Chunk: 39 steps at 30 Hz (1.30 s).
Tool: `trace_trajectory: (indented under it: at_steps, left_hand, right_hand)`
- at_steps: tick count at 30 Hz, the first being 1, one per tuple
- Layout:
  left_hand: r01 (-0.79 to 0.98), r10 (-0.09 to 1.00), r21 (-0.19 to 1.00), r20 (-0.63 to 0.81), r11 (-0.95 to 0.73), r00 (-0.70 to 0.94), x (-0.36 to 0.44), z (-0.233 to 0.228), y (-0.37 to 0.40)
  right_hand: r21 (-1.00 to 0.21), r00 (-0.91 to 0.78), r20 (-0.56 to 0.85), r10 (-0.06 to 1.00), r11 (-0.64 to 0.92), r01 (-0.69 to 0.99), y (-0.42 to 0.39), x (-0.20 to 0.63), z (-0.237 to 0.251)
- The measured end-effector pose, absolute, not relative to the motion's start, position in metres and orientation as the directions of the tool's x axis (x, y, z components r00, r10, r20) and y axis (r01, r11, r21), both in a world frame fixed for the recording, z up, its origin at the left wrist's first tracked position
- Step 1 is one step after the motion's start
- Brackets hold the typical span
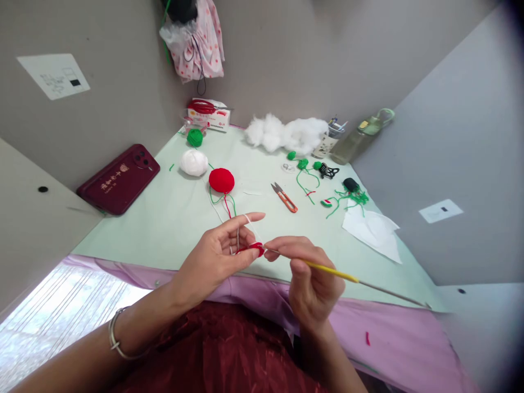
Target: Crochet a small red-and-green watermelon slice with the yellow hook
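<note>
My left hand (216,252) pinches a small red crochet piece (254,248) between thumb and fingers, with white yarn looped over the raised index finger. My right hand (308,279) grips a crochet hook (347,276) with a yellow handle; its metal tip is pushed into the red piece. Both hands hover over the near edge of the pale green table (172,218). Yarn strands run back from the piece to a red yarn ball (221,180), a white yarn ball (194,162) and a green yarn ball (195,137).
Orange-handled thread snips (284,197) lie mid-table. White stuffing (286,134), a bottle (360,136), small green crochet pieces (303,164), green yarn scraps (347,199) and white paper (372,229) sit to the right. A dark red phone (118,179) leans on the left wall.
</note>
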<state>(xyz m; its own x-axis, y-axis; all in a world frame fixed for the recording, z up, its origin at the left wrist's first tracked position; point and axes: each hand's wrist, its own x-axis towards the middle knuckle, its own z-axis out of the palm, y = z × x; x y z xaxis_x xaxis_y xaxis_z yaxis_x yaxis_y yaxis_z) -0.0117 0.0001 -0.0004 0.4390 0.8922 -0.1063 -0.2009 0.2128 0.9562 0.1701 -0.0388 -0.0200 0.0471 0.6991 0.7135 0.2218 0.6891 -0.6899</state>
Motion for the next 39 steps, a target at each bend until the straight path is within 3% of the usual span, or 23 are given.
trace_trajectory:
  at_steps: [6,11,22,24,27,29,32,36,39]
  left_hand:
    - [-0.224,0.91,0.954,-0.094,0.198,0.404,-0.011,0.004,0.0]
    - [-0.204,0.904,0.959,-0.099,0.199,0.416,-0.011,0.004,0.001]
    - [-0.242,0.904,0.945,-0.106,0.221,0.413,-0.009,0.001,0.0]
    - [-0.271,0.902,0.934,-0.104,0.234,0.42,-0.008,0.001,-0.002]
    - [-0.329,0.889,0.901,-0.116,0.282,0.444,-0.007,0.001,-0.003]
    - [-0.37,0.861,0.853,-0.162,0.368,0.483,-0.007,-0.001,-0.003]
    - [-0.418,0.819,0.765,-0.239,0.49,0.523,-0.009,-0.002,0.002]
    - [-0.436,0.866,0.791,-0.222,0.428,0.448,-0.011,-0.002,0.007]
    - [-0.409,0.885,0.844,-0.15,0.346,0.44,-0.009,0.0,0.005]
  right_hand:
    - [-0.591,-0.065,0.766,0.64,0.74,0.322,-0.041,0.173,-0.021]
    - [-0.539,0.005,0.82,0.572,0.769,0.343,-0.039,0.168,-0.027]
    - [-0.579,0.073,0.799,0.597,0.731,0.362,-0.038,0.159,-0.032]
    - [-0.54,0.068,0.812,0.58,0.701,0.466,-0.038,0.161,-0.037]
    - [-0.37,-0.019,0.854,0.52,0.634,0.679,-0.04,0.163,-0.046]
    - [-0.293,-0.066,0.877,0.476,0.638,0.713,-0.041,0.163,-0.048]
    - [-0.458,0.032,0.835,0.55,0.662,0.593,-0.04,0.162,-0.039]
    - [-0.784,0.247,0.62,0.745,0.579,0.223,-0.036,0.161,-0.022]
    - [-0.845,0.231,0.52,0.822,0.534,0.001,-0.032,0.159,-0.018]
